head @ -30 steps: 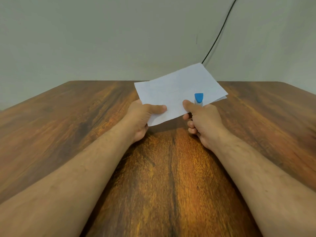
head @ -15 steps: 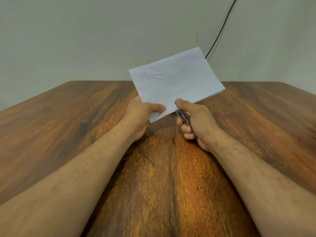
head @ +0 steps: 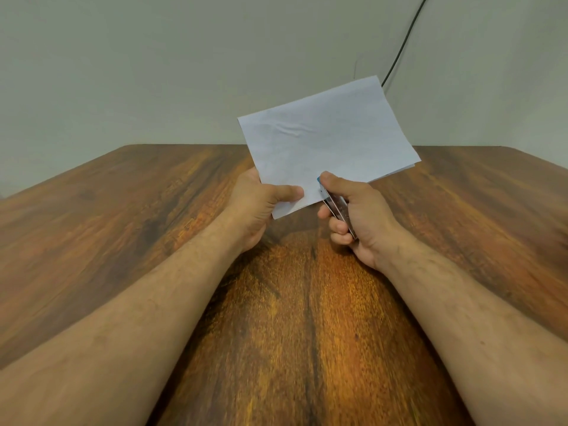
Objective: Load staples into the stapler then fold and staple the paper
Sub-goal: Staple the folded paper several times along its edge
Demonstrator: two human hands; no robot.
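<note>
Left hand [head: 258,204] pinches the folded paper [head: 325,142] beside the right hand [head: 356,216] clasping the stapler [head: 336,207]; a loose pinch could let layers slip, stapling crooked

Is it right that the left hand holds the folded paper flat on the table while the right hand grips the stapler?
Not quite. In the head view the left hand holds the paper up off the table; the right hand does grip the stapler.
</note>
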